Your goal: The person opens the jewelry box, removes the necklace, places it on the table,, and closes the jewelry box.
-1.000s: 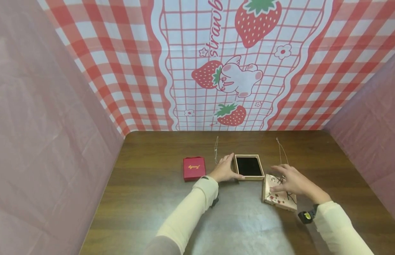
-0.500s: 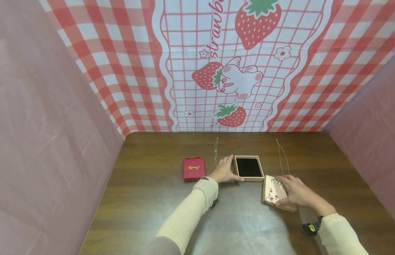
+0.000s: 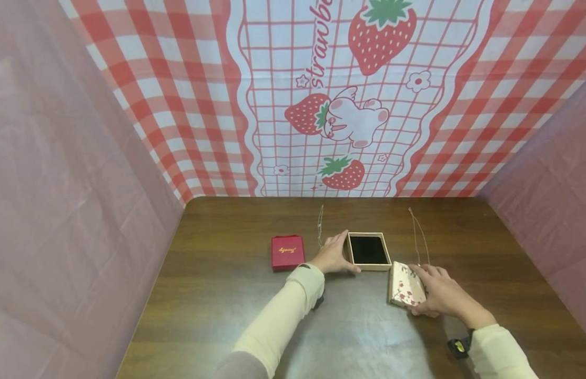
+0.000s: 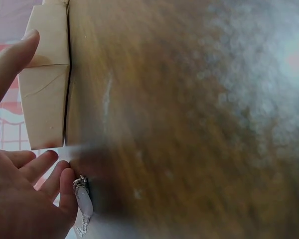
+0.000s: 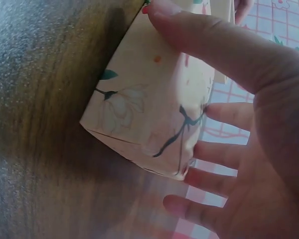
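My left hand lies against the left side of an open tan jewelry box with a black inner pad. Its thumb touches the near wall, and its loosely straight fingers reach the corner in the left wrist view. A necklace with a pale pendant lies beside the little finger. My right hand grips the flowered box lid, thumb on one edge and fingertips along the opposite one; part of the lid is hidden beneath the hand. Behind that hand lies a second necklace chain.
A closed red gift box with gold lettering stands left of my left hand. All of this is on a brown wooden table. A strawberry-print cloth hangs along the back edge, with pinkish cloth at both sides.
My right hand has moved down over the flowered lid toward its right side and closed around its edges. The left hand and the open box have stayed in place.
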Action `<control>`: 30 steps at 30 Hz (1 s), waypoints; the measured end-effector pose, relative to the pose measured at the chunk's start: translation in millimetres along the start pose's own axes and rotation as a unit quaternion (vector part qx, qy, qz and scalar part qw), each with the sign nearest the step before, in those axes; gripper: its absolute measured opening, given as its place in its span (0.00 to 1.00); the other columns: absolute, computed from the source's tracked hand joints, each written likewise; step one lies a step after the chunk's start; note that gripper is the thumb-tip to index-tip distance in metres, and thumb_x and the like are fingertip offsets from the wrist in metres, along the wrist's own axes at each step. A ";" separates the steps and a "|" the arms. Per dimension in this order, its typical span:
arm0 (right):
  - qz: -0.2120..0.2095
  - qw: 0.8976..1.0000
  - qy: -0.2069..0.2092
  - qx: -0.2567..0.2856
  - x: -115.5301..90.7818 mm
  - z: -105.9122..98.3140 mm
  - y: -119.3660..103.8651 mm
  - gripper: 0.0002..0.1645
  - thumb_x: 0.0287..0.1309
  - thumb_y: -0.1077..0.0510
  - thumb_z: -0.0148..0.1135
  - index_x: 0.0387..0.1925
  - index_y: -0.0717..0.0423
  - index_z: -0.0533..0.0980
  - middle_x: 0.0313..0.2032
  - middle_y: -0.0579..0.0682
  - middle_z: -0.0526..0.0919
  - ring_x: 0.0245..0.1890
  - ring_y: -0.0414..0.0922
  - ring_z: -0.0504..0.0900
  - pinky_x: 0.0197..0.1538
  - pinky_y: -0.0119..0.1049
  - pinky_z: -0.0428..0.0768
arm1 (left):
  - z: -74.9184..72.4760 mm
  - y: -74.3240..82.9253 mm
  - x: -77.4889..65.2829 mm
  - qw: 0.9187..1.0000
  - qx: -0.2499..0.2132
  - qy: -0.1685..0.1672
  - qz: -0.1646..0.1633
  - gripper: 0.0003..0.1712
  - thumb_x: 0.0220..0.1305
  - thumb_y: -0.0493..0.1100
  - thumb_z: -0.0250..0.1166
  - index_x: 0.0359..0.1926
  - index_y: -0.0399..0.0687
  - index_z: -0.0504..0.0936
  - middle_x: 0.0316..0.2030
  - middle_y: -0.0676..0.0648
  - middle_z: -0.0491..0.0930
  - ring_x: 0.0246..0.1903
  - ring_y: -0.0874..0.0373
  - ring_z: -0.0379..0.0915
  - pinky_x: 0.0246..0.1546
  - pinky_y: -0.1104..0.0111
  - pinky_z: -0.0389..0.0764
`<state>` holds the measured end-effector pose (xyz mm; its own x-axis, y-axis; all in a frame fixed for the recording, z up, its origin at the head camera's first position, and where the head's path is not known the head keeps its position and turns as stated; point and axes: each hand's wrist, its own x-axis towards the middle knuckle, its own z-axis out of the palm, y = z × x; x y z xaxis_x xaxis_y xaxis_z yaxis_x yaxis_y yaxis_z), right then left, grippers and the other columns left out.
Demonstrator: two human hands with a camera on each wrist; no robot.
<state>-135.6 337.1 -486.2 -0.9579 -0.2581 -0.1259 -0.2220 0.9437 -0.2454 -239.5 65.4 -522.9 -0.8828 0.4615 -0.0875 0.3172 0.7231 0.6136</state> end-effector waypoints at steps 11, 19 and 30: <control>-0.003 1.000 0.003 0.010 0.3 5.9 3.1 0.70 0.15 0.44 0.84 0.65 0.65 0.64 0.60 0.73 0.70 0.58 0.73 0.67 0.53 0.70 0.70 | 4.7 0.8 3.7 1.000 0.024 0.006 -0.010 0.70 0.37 0.59 0.81 0.76 0.45 0.51 0.72 0.45 0.63 0.68 0.48 0.60 0.65 0.52 0.67; -0.015 0.999 0.023 0.018 0.2 8.8 6.6 0.68 0.13 0.45 0.84 0.64 0.63 0.66 0.60 0.72 0.71 0.57 0.71 0.69 0.53 0.69 0.71 | 6.8 3.3 10.4 0.999 0.033 -0.006 -0.027 0.75 0.35 0.60 0.82 0.77 0.48 0.44 0.74 0.49 0.58 0.68 0.49 0.59 0.66 0.51 0.66; -0.011 0.999 0.017 0.048 -1.8 2.0 6.9 0.65 0.16 0.46 0.83 0.63 0.64 0.67 0.59 0.72 0.73 0.57 0.70 0.70 0.54 0.69 0.70 | 13.4 7.0 14.4 0.998 0.056 0.007 -0.034 0.77 0.32 0.62 0.82 0.77 0.49 0.45 0.72 0.49 0.62 0.66 0.51 0.60 0.60 0.53 0.67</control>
<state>-135.1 343.7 -489.6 -0.9590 -0.2697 -0.0870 -0.2261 0.9133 -0.3388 -245.3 84.0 -530.4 -0.9079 0.4029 -0.1153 0.2919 0.8055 0.5158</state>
